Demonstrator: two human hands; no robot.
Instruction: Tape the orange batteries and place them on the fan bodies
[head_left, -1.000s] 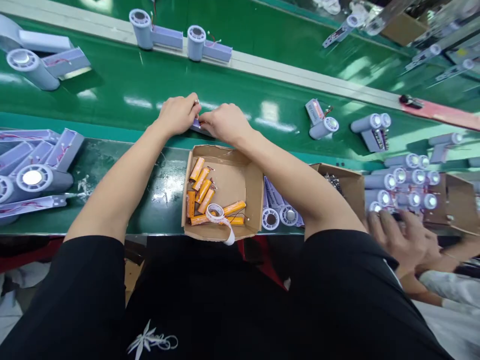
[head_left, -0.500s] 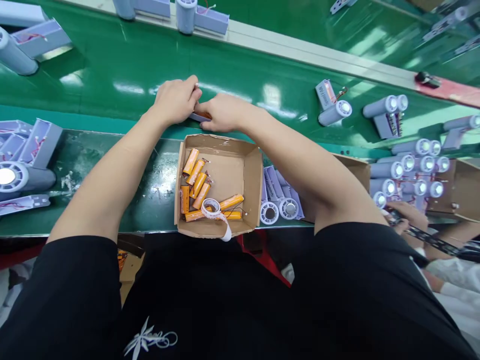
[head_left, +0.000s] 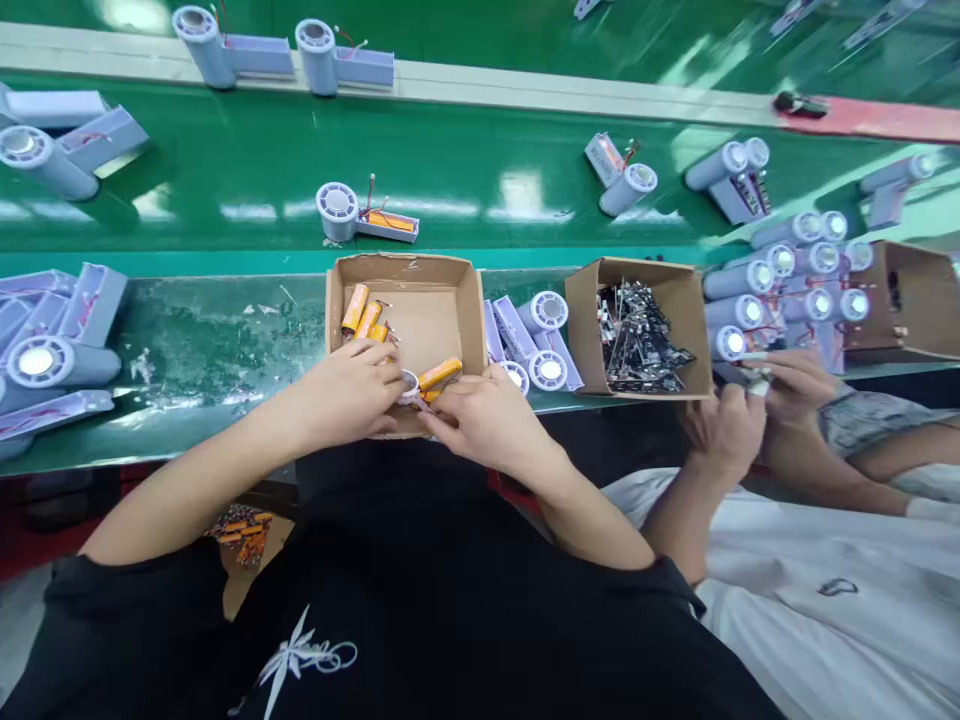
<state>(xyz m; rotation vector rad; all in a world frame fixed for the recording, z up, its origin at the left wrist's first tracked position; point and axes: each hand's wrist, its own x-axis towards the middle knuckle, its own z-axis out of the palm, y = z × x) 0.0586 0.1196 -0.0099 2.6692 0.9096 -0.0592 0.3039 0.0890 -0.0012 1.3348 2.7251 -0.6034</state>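
Observation:
Both hands are over the near part of an open cardboard box (head_left: 442,270). My left hand (head_left: 356,392) has its fingers wrapped round the left side of a white tape roll (head_left: 409,388). My right hand (head_left: 484,415) pinches the tape's end at the roll's right. Orange battery cells (head_left: 367,318) with thin wires lie in the box, partly hidden by the hands. Beyond the box, on the green surface, stands a grey-lilac fan body (head_left: 338,210) whose open handle (head_left: 397,228) holds an orange cell.
Lilac fan parts (head_left: 67,360) are heaped at the left, others (head_left: 546,368) just right of the box. Farther right stands a box (head_left: 583,330) of black parts, beside clustered fan bodies (head_left: 750,312). A co-worker's hands (head_left: 735,420) are busy at the right.
Both hands have left the fan handle beyond the box and come back to the tape roll. The fan with its orange cell now stands uncovered. The view has shifted right.

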